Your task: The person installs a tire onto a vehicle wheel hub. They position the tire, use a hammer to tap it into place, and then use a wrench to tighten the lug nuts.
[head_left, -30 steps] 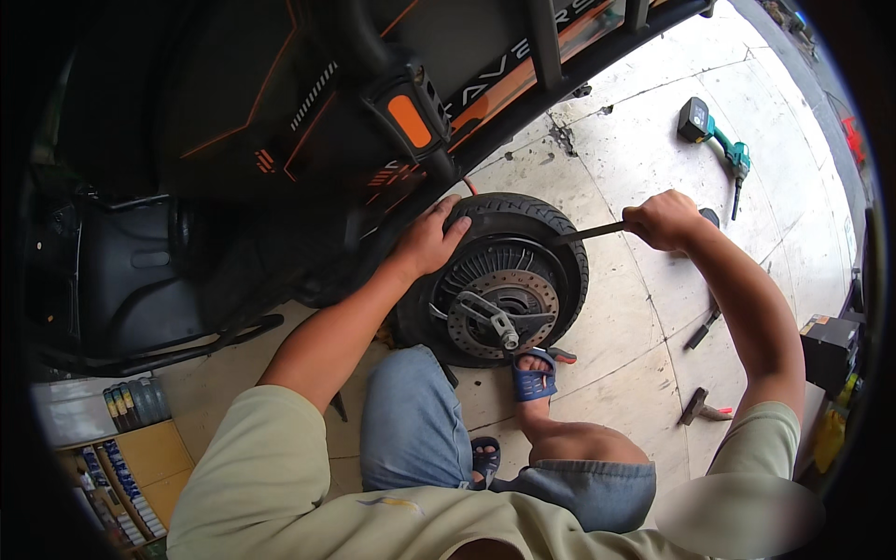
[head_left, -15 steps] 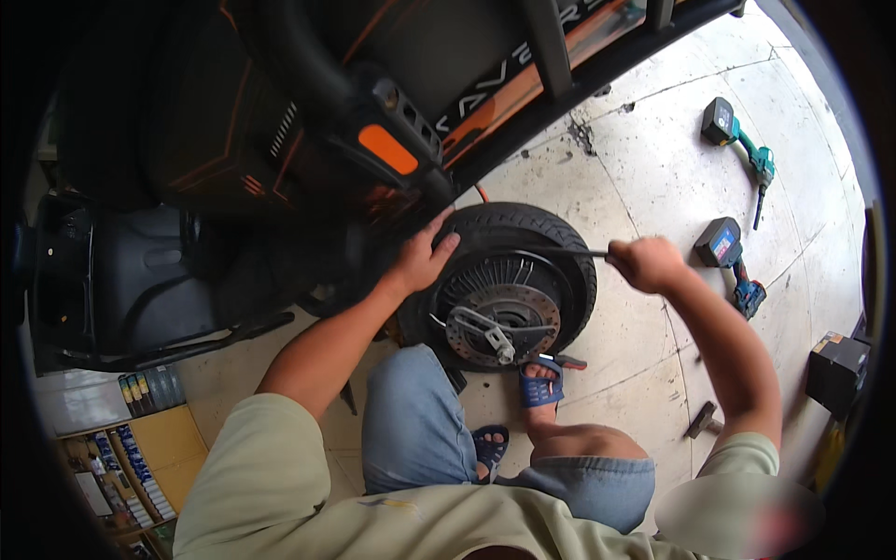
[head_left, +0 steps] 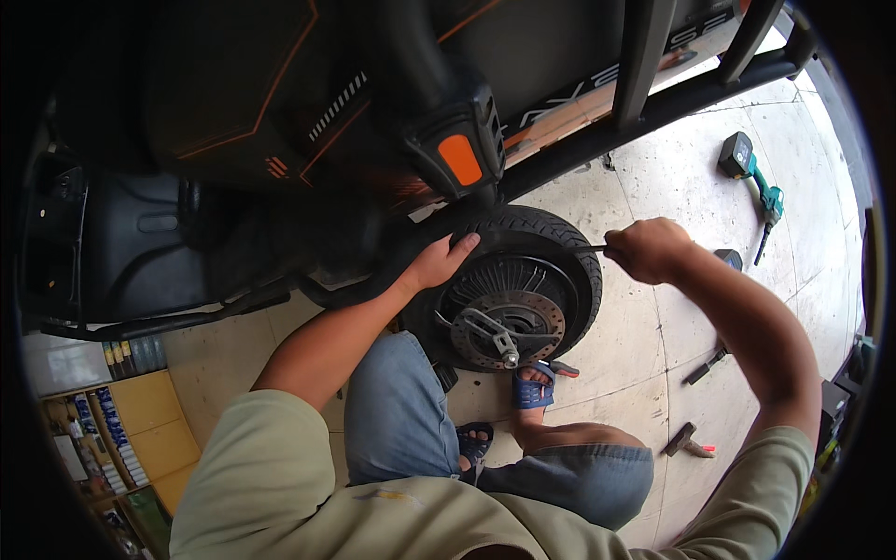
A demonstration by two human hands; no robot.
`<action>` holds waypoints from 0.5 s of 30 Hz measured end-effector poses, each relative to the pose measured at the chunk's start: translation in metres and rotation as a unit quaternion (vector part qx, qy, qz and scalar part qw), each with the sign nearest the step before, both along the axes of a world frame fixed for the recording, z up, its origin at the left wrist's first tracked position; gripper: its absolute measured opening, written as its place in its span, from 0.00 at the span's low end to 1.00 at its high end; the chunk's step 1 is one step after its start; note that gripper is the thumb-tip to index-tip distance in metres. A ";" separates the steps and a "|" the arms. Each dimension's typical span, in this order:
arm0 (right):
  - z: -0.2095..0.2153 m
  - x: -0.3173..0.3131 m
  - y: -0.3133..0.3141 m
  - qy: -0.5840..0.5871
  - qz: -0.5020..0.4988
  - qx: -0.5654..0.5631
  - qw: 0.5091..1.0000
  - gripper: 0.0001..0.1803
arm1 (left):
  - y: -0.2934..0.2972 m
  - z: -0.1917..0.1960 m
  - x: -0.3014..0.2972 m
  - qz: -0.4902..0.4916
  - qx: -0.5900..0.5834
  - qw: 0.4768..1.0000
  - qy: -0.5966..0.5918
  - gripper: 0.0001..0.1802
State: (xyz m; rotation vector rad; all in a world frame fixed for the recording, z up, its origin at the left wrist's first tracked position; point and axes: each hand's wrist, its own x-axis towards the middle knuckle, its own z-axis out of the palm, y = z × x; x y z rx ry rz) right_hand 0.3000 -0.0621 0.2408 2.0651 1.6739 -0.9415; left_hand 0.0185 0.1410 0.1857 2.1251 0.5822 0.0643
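A black tyre [head_left: 583, 289] lies flat on the floor around a hub-motor wheel [head_left: 499, 278], with a perforated brake disc [head_left: 553, 327] and a metal arm facing up. My left hand [head_left: 441, 262] holds the tyre at its upper left, thumb along the sidewall; the other fingers are mostly hidden. In a closed fist, my right hand [head_left: 651, 250] grips a dark tyre lever [head_left: 588, 249]. The lever points left, and its far end meets the tyre at the upper right of the rim. My sandalled foot [head_left: 534, 385] is close against the wheel's near edge.
An overturned black vehicle with orange trim [head_left: 459, 161] overhangs the wheel's far side. On the floor at right are a green cordless tool [head_left: 767, 201], another tool partly behind my forearm, and a hammer [head_left: 686, 441]. Shelves of small goods [head_left: 107, 448] stand at lower left.
The view has shifted, so the vehicle sits farther right. My left hand has slid a little along the tyre to the right. Less of the lever shows now; my right hand keeps its grip.
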 end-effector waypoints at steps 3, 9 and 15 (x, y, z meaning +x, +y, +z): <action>0.011 -0.018 0.004 0.003 -0.013 -0.004 1.000 0.16 | 0.009 -0.011 -0.005 -0.029 0.073 0.997 -0.010 0.27; 0.061 0.000 0.035 -0.085 0.100 -0.117 0.984 0.10 | 0.020 -0.018 -0.006 -0.046 0.086 0.995 0.001 0.29; 0.040 0.002 -0.002 -0.102 0.064 -0.182 0.976 0.14 | 0.020 -0.045 -0.009 -0.024 0.063 0.998 -0.011 0.27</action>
